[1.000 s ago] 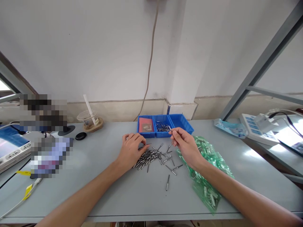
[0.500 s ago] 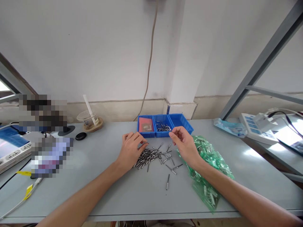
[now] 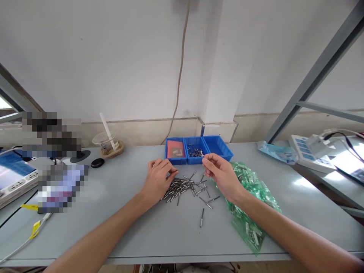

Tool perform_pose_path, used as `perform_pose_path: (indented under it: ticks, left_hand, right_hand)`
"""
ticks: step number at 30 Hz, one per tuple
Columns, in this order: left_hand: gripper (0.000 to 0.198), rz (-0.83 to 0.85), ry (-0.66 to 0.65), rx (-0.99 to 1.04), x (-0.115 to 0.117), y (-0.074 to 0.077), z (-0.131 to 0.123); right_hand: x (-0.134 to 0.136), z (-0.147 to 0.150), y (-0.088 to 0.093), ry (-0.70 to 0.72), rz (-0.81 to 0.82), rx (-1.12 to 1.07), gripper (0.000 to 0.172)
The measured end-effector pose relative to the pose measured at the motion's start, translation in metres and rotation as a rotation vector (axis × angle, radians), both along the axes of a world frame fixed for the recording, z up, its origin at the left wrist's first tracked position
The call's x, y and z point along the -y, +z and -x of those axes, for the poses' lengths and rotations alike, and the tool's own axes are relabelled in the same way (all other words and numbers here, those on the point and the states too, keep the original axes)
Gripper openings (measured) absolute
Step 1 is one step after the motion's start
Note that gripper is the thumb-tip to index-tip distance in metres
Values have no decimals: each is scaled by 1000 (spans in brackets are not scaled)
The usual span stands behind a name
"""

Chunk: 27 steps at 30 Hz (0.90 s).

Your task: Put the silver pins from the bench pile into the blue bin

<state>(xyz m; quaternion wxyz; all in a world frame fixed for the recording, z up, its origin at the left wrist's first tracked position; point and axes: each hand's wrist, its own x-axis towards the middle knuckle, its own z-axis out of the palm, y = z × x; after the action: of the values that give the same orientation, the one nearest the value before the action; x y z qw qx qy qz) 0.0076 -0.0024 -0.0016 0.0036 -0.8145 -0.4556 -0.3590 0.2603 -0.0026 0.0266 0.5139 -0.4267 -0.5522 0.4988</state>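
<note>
My left hand point(image 3: 159, 177) is over the left edge of a pile of small metal pins point(image 3: 179, 188), its thumb and fingertips pinched together; what they hold is too small to make out. Thumb and forefinger of my right hand point(image 3: 218, 172) are also pressed together, just in front of the blue trays, and anything between them is too small to tell. Several pins lie loose between the hands, one of them point(image 3: 202, 218) nearer the front. More pins fill part of the middle blue tray point(image 3: 195, 160). Green plastic bags point(image 3: 256, 193) of parts lie under and beside my right wrist.
The left blue tray point(image 3: 172, 161) holds a pink packet; the right blue tray point(image 3: 217, 146) stands beside it. A lidded cup point(image 3: 105, 141), black disc point(image 3: 97, 163) and power strip point(image 3: 22, 185) are at the left. A blue packet point(image 3: 278, 152) and white socket block point(image 3: 307, 153) lie right.
My right hand has shifted slightly down, still pinched. The small dark piece that showed at my left fingertips is no longer visible. The view has moved very slightly.
</note>
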Motion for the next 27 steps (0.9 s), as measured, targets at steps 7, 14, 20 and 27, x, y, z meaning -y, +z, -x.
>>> perform_pose_path:
  ticks: [7,14,20,27]
  left_hand:
    - [22,-2,6,-14,-1,-1,-1]
    - [24,18,32,-26,1,2,-1]
    - [23,15,40,-23,1,1,-3]
    - [19,26,35,-25,3,2,-4]
  right_hand:
    - [2,0,1,177,142,-229,30]
    - [4,-1,4,341,196,-323,28]
    - [3,-2,3,363,228,-346,26]
    - [2,-2,2,386,271,-394,26]
